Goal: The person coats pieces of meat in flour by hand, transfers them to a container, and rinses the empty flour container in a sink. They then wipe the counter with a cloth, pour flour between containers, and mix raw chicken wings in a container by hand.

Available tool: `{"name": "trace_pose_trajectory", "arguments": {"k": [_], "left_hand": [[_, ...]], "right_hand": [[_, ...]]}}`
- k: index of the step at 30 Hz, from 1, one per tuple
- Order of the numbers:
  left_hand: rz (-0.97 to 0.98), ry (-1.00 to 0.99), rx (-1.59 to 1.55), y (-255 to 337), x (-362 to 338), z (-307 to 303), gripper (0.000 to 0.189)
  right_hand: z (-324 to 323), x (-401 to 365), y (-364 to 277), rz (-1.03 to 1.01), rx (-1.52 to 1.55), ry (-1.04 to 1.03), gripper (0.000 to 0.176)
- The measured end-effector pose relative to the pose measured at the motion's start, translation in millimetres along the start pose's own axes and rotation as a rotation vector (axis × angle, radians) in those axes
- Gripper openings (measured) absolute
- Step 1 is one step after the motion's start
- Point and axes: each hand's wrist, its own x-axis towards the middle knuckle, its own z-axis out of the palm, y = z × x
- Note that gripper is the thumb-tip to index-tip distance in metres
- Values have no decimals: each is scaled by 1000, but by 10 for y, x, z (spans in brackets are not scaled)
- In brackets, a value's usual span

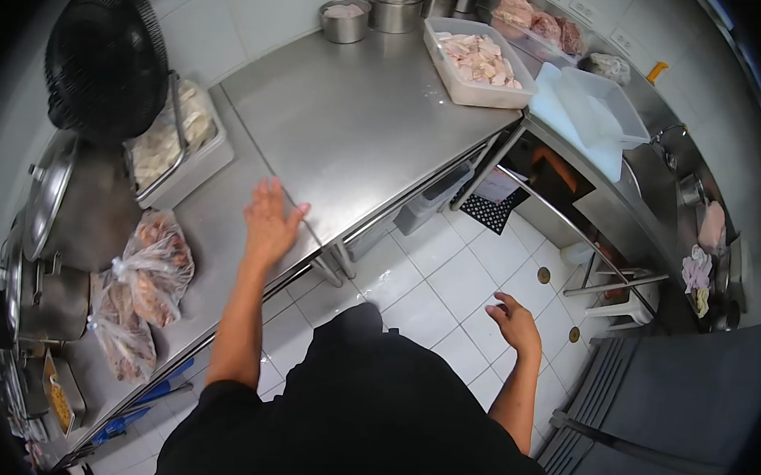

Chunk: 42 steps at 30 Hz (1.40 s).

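My left hand (272,223) is spread flat over the steel worktop (344,120), its fingertips close to the seam between two table sections. Nothing is in it. To its left lie tied clear plastic bags (160,266) with reddish-brown contents. My right hand (516,323) hangs in the air above the tiled floor, fingers loosely bent and apart, holding nothing. Farther along the worktop, a white plastic tub (487,95) with pale raw meat pieces stands at the corner. Near the wall sits a small steel pot (343,25) with something pale inside.
A black fan (106,55) stands beside a white bin (200,167) and large lidded pots (59,294) on the left. On the right counter are a blue cutting board (565,118), a translucent tub (601,107) and raw meat (537,21). A grey cabinet (668,416) borders the lower right.
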Motion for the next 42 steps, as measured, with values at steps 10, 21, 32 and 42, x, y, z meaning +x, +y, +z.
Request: {"name": "trace_pose_trajectory", "arguments": {"k": [10, 21, 32, 42], "left_hand": [[90, 97, 75, 825, 1909, 676, 78], [201, -537, -647, 2566, 1990, 873, 51], [-541, 381, -844, 2375, 2037, 964, 72], [-557, 404, -597, 1308, 1567, 761, 58]], "right_hand": [[-876, 2170, -1333, -621, -394, 442, 64], [-1392, 4174, -1914, -826, -345, 288, 30], [-1184, 3847, -2615, -1173, -133, -434, 41], [-1132, 4686, -3115, -991, -552, -252, 56]]}}
